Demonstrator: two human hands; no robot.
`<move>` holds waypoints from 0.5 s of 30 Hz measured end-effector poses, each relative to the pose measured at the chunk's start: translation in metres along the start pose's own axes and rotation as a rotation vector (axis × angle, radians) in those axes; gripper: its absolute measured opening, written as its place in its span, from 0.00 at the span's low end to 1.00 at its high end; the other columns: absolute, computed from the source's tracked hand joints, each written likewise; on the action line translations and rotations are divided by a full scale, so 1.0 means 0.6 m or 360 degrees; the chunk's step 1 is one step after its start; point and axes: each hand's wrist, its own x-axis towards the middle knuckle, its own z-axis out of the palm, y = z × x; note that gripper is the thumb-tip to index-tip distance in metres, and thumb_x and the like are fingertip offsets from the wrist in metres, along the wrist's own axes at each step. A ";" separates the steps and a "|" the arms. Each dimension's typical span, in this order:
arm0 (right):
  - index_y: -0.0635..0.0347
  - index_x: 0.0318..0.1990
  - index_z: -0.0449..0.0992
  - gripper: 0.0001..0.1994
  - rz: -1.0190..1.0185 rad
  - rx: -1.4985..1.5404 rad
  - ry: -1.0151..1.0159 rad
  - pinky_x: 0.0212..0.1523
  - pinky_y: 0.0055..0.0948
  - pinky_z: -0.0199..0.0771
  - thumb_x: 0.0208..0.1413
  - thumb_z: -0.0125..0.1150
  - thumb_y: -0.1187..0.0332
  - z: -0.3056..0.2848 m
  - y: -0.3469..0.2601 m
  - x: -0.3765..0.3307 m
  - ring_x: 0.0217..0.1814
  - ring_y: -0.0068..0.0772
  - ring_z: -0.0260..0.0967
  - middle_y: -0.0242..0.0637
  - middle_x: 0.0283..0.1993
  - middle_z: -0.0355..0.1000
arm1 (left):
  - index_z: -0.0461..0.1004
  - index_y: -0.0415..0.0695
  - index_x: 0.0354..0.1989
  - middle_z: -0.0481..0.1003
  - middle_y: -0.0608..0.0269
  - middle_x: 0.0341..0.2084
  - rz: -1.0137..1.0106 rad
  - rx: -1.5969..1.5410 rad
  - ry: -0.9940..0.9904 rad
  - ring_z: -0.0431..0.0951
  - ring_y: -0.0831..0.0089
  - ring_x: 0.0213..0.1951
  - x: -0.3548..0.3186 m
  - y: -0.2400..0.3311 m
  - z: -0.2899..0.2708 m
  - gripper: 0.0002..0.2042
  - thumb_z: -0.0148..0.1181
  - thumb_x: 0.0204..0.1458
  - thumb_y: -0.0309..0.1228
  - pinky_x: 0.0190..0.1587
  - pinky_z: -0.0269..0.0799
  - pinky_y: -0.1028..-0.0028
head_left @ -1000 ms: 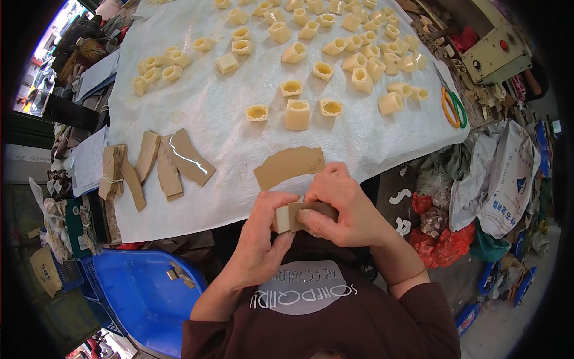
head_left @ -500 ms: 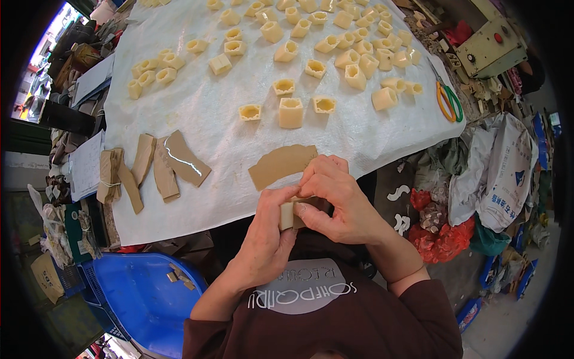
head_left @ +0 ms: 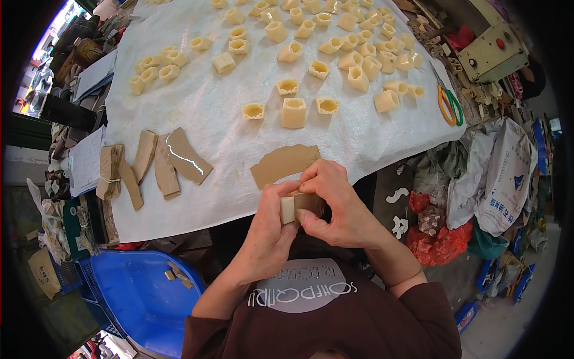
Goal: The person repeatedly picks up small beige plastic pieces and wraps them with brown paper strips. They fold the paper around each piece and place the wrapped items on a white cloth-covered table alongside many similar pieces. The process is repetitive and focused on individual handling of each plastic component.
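Close to my body, just past the table's near edge, my left hand [head_left: 264,222] grips a small cream block [head_left: 288,210] between thumb and fingers. From the other side, my right hand [head_left: 336,206] pinches a stiff light-brown piece [head_left: 308,202] against that block. The fingers partly cover how the two meet. Flat on the table beyond my hands lies a brown sheet piece [head_left: 286,166] with a scalloped far edge. Further out stand several hollow cream blocks [head_left: 293,113], their openings showing, on a white sheet [head_left: 203,131].
Brown strips [head_left: 143,158] lie at the table's left, some tied together. Scissors [head_left: 449,106] with orange and green handles rest at the right edge, near a metal control box [head_left: 493,52]. A blue tub [head_left: 140,296] stands at lower left; a white sack [head_left: 507,179] and red bags [head_left: 439,244] at right.
The block and brown piece are turned slightly, so more of the brown piece shows between my hands. My right fingers have shifted a little; the view has moved slightly.
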 end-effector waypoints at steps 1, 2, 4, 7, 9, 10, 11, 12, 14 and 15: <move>0.59 0.38 0.66 0.16 0.0013 -0.0015 0.0011 0.52 0.37 0.52 0.38 0.59 0.74 0.001 -0.002 0.000 0.48 0.41 0.56 0.39 0.42 0.61 | 0.54 0.40 0.55 0.62 0.57 0.45 -0.0017 -0.0010 0.0011 0.65 0.71 0.48 0.001 0.001 -0.001 0.27 0.42 0.42 0.10 0.51 0.61 0.73; 0.59 0.39 0.66 0.17 0.0014 -0.0024 0.0001 0.52 0.37 0.52 0.38 0.60 0.74 0.001 -0.001 -0.001 0.48 0.42 0.56 0.39 0.42 0.61 | 0.54 0.40 0.55 0.62 0.57 0.46 -0.0033 -0.0020 0.0022 0.65 0.71 0.48 0.002 0.002 -0.001 0.27 0.41 0.42 0.10 0.51 0.61 0.73; 0.59 0.40 0.65 0.18 0.0013 -0.0038 -0.0021 0.53 0.38 0.52 0.37 0.60 0.74 0.001 0.003 -0.003 0.49 0.44 0.55 0.40 0.44 0.60 | 0.54 0.39 0.54 0.62 0.57 0.46 -0.0061 -0.0065 0.0014 0.65 0.71 0.48 0.001 -0.001 0.000 0.27 0.41 0.42 0.10 0.51 0.61 0.74; 0.60 0.37 0.65 0.16 -0.0022 -0.0021 0.0031 0.55 0.41 0.46 0.38 0.61 0.71 0.004 0.003 -0.001 0.48 0.38 0.58 0.39 0.40 0.61 | 0.53 0.39 0.55 0.62 0.56 0.46 -0.0079 -0.0134 0.0002 0.64 0.72 0.48 0.001 0.002 0.001 0.27 0.41 0.42 0.10 0.52 0.61 0.74; 0.59 0.38 0.65 0.17 -0.0004 0.0008 0.0034 0.55 0.41 0.46 0.37 0.62 0.71 0.003 0.001 -0.001 0.48 0.38 0.58 0.39 0.40 0.61 | 0.52 0.39 0.55 0.62 0.56 0.46 -0.0107 -0.0195 -0.0017 0.64 0.72 0.49 0.003 0.001 0.000 0.27 0.41 0.42 0.10 0.52 0.60 0.74; 0.59 0.38 0.65 0.18 0.0005 0.0023 0.0036 0.55 0.41 0.46 0.37 0.62 0.71 0.003 0.001 -0.001 0.48 0.39 0.58 0.39 0.40 0.61 | 0.52 0.39 0.55 0.62 0.56 0.46 -0.0133 -0.0233 -0.0032 0.64 0.72 0.49 0.005 -0.004 -0.001 0.28 0.41 0.42 0.10 0.52 0.60 0.74; 0.59 0.38 0.65 0.18 0.0001 0.0038 0.0032 0.56 0.42 0.46 0.37 0.62 0.71 0.002 0.002 -0.001 0.48 0.39 0.58 0.39 0.41 0.61 | 0.51 0.39 0.56 0.62 0.56 0.45 -0.0158 -0.0270 -0.0048 0.64 0.72 0.50 0.006 -0.007 -0.002 0.28 0.41 0.42 0.10 0.52 0.60 0.74; 0.59 0.39 0.64 0.19 -0.0002 0.0054 0.0028 0.56 0.42 0.46 0.36 0.62 0.71 0.000 0.006 -0.001 0.49 0.39 0.58 0.39 0.41 0.61 | 0.51 0.39 0.56 0.62 0.56 0.46 -0.0188 -0.0368 -0.0063 0.64 0.72 0.50 0.007 -0.006 -0.002 0.28 0.41 0.42 0.11 0.53 0.60 0.74; 0.58 0.39 0.64 0.19 -0.0004 0.0075 0.0022 0.56 0.42 0.46 0.36 0.62 0.71 -0.001 0.009 0.000 0.49 0.39 0.58 0.39 0.41 0.61 | 0.50 0.39 0.56 0.62 0.57 0.46 -0.0248 -0.0563 -0.0095 0.64 0.72 0.51 0.009 -0.004 -0.002 0.28 0.40 0.42 0.11 0.53 0.60 0.74; 0.58 0.39 0.64 0.19 0.0000 0.0077 0.0019 0.56 0.42 0.46 0.36 0.63 0.71 -0.001 0.010 0.001 0.49 0.39 0.58 0.38 0.41 0.61 | 0.50 0.39 0.56 0.62 0.57 0.46 -0.0259 -0.0612 -0.0096 0.64 0.72 0.51 0.011 -0.005 -0.003 0.28 0.40 0.41 0.11 0.53 0.60 0.73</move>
